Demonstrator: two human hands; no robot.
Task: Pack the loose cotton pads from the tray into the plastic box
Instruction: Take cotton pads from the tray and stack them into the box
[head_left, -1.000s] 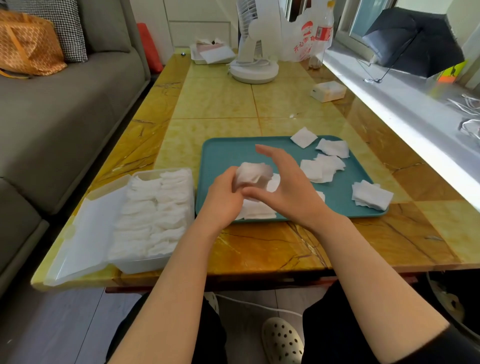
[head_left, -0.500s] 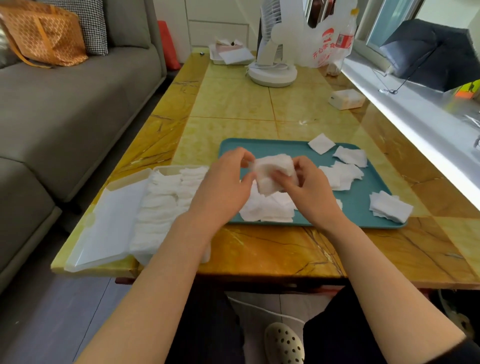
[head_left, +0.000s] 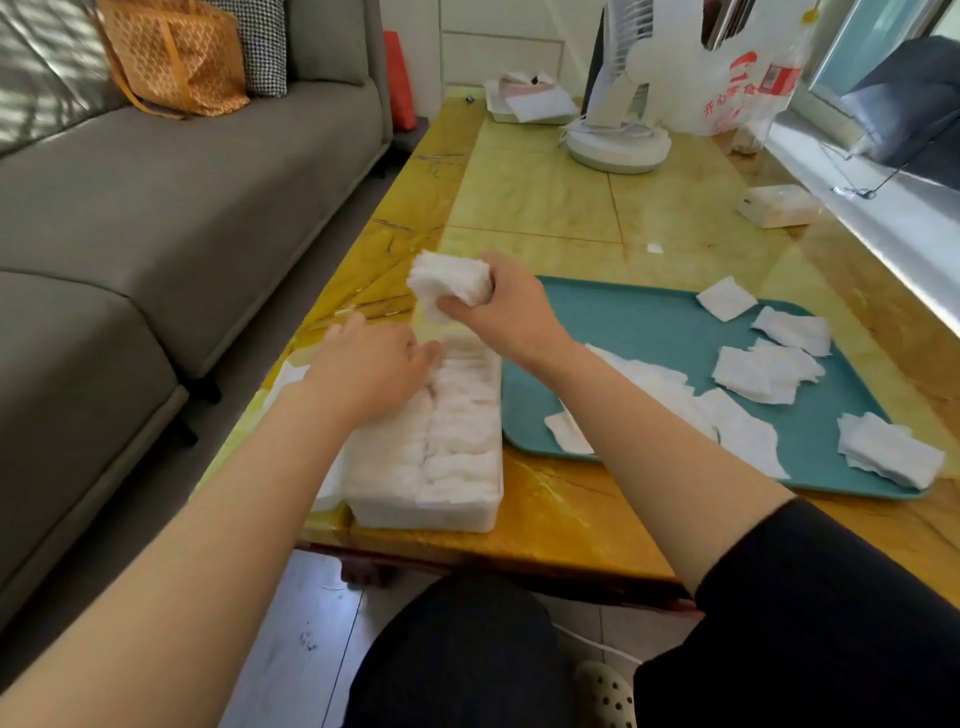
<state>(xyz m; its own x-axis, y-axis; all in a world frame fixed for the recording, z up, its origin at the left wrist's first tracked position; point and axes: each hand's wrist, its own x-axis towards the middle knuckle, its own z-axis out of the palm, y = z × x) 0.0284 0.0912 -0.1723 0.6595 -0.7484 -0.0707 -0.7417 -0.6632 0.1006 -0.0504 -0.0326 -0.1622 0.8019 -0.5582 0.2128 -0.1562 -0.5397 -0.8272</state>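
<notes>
My right hand (head_left: 506, 312) grips a thick stack of white cotton pads (head_left: 449, 283) and holds it above the far end of the clear plastic box (head_left: 426, 512). The box sits at the table's front left and is packed with rows of pads. My left hand (head_left: 371, 369) rests flat on the pads inside the box, fingers straight, holding nothing. To the right lies the teal tray (head_left: 639, 327) with several loose pads (head_left: 763, 371) scattered on it, some partly hidden by my right forearm.
The box's open lid (head_left: 291, 379) lies to its left at the table edge. A white fan base (head_left: 615, 148), a plastic bag (head_left: 748, 88) and a small white pack (head_left: 779, 205) stand at the far end. A grey sofa (head_left: 156, 208) runs along the left.
Both hands moved left from over the tray to the box. My left hand let go of the stack and now presses the packed pads; my right hand alone carries the stack.
</notes>
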